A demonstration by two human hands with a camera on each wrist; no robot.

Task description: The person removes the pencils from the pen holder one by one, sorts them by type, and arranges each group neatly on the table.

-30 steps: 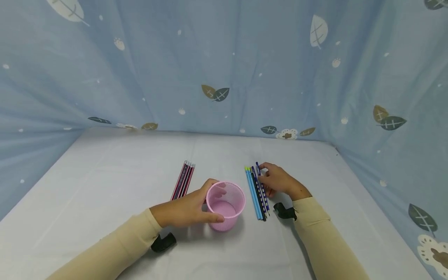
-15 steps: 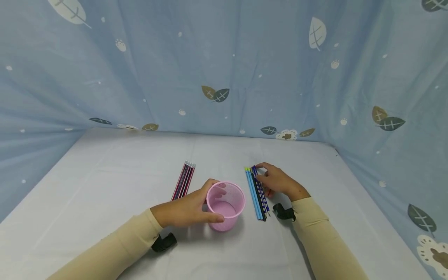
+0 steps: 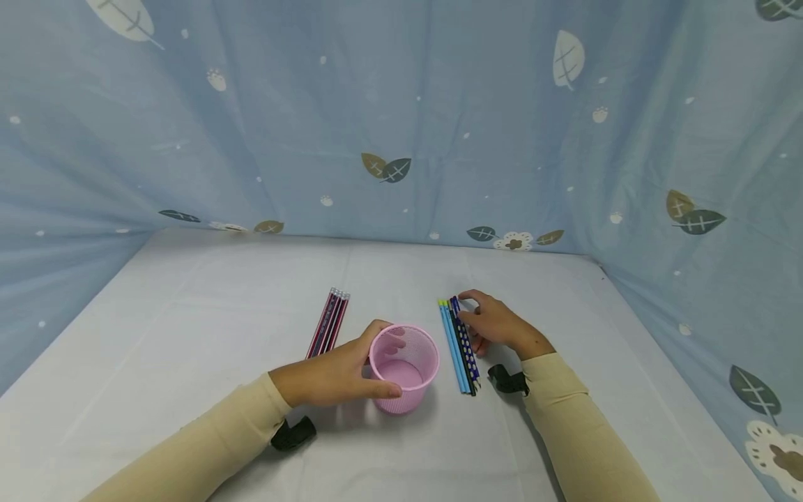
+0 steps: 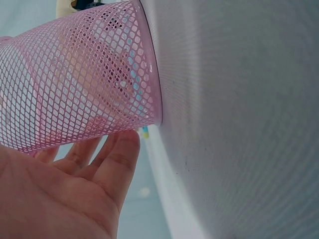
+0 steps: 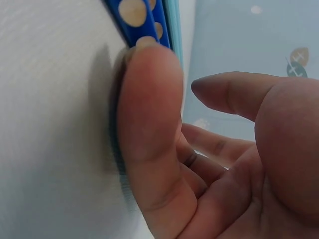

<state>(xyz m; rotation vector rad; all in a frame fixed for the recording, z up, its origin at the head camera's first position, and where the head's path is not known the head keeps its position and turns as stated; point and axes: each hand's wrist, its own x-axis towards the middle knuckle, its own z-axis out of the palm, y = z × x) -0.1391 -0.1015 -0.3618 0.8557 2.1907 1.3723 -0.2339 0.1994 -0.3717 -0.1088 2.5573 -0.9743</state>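
Note:
My left hand [image 3: 341, 369] grips a pink mesh pencil cup [image 3: 410, 401] from its left side, thumb in front and fingers behind. In the left wrist view the fingers [image 4: 117, 169] lie along the mesh wall. The cup stands upright on the white cloth. To its right lies a row of pencils: light blue ones [image 3: 453, 348] with yellow ends, dark ones, and dark blue ones with pale dots [image 3: 466, 343] on the outer side. My right hand [image 3: 498, 324] is beside this row. In the right wrist view one fingertip [image 5: 152, 74] touches a dotted pencil [image 5: 132, 17]; another finger stands apart.
Several red-and-black striped pencils [image 3: 327, 324] lie left of the cup, partly hidden behind my left hand. A blue leaf-patterned curtain [image 3: 401, 104] hangs behind the white-covered table [image 3: 219, 300]. Black wrist devices [image 3: 293, 434] are strapped under both sleeves.
The outermost dotted pencil, which stuck out past the others, has slid level with the row and closed in to the left. My right hand moved slightly left; the left hand and cup stayed still.

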